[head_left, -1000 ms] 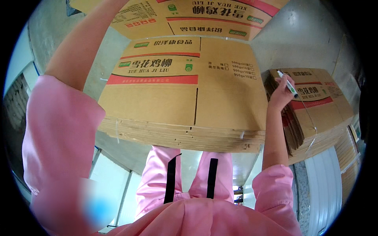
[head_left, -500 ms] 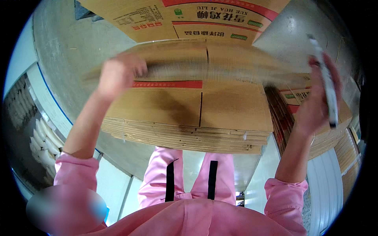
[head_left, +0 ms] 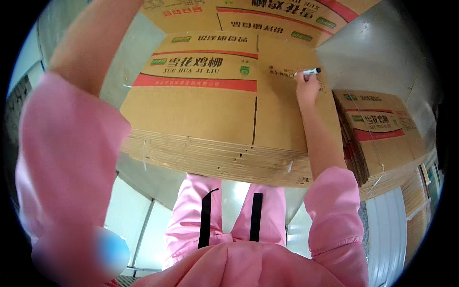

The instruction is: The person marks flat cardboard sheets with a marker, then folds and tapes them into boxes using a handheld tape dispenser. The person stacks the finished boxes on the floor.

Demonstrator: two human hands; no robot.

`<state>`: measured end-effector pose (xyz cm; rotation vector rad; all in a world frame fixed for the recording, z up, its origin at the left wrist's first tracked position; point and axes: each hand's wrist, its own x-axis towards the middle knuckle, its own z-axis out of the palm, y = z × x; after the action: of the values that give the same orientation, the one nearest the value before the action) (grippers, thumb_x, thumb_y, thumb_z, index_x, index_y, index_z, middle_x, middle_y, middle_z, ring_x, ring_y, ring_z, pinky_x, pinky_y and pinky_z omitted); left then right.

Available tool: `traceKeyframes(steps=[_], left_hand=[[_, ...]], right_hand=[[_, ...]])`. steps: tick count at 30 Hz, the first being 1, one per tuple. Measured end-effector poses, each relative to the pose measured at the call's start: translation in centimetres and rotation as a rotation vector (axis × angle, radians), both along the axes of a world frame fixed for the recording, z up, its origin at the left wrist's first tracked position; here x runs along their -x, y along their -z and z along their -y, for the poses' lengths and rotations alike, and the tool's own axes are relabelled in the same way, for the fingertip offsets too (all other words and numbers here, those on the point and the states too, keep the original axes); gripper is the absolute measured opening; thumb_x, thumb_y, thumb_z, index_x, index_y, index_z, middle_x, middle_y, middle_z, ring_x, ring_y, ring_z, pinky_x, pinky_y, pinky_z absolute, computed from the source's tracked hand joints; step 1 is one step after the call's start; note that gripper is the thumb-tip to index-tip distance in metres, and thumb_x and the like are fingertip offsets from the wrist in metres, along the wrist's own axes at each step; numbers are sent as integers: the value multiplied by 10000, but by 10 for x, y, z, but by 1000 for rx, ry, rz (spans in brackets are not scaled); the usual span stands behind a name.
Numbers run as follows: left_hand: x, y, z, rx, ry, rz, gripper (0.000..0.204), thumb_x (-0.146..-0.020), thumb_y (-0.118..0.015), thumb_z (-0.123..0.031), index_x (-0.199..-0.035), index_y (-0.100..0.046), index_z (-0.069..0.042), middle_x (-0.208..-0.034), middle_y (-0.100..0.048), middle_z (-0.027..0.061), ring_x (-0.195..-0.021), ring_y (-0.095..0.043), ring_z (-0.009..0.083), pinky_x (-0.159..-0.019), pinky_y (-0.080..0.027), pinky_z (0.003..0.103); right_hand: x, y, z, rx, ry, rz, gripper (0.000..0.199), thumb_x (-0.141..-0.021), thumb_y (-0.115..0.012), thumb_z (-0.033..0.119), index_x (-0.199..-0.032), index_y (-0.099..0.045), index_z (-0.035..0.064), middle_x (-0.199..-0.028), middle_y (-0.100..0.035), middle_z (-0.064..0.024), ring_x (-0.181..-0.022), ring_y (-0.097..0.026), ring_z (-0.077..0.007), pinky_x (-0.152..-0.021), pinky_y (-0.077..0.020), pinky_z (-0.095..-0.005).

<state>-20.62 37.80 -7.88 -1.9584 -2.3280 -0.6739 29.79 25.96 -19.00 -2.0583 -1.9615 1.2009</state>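
Marker, qty 1: short white barrel, dark end to the right, lying crosswise. Right-hand grip is clamped on it, closed round the barrel. Location: at the grip's far end, over the printed right half of the top carton. Can't tell if the marker's left end touches the cardboard. Left hand is out of frame, state can't be told; only the left forearm shows, well left of the grip, running off the top edge.

Carton stack, qty 1, directly under the grip: flattened brown cartons, many layers, not countable. Top face, left of the grip: 1 wide red band, 3 small green marks, black lettering. Second stack, qty 1, right of the grip, similar print. Third carton face, qty 1, beyond the grip, lettering upside down. Wearer's side of the grip: 2 pink trouser legs, 2 black straps.
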Motion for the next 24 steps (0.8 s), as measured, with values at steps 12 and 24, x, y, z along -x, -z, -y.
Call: traceKeyframes(steps=[12, 24], left_hand=[[-7, -21, 1, 309, -2, -84, 703, -809, -419, 136, -1463, -489, -113, -1556, -401, 153, -1385, -445, 391, -1127, -420, 434], [-10, -17, 8, 278, -39, -92, 663, -803, -456, 118, -1432, -512, -83, -1481, -463, 182, -1318, -501, 396, -1081, -447, 435]], right_hand=[[-67, 12, -44, -55, 101, 283, 340, -904, -714, 320, -930, -701, -19, -860, -728, -176, -816, -699, -361, -752, -524, -435], [-88, -24, -56, 131, 184, 154, 295, -940, -675, 250, -1086, -704, -5, -1084, -721, -156, -952, -682, -267, -840, -515, -414]])
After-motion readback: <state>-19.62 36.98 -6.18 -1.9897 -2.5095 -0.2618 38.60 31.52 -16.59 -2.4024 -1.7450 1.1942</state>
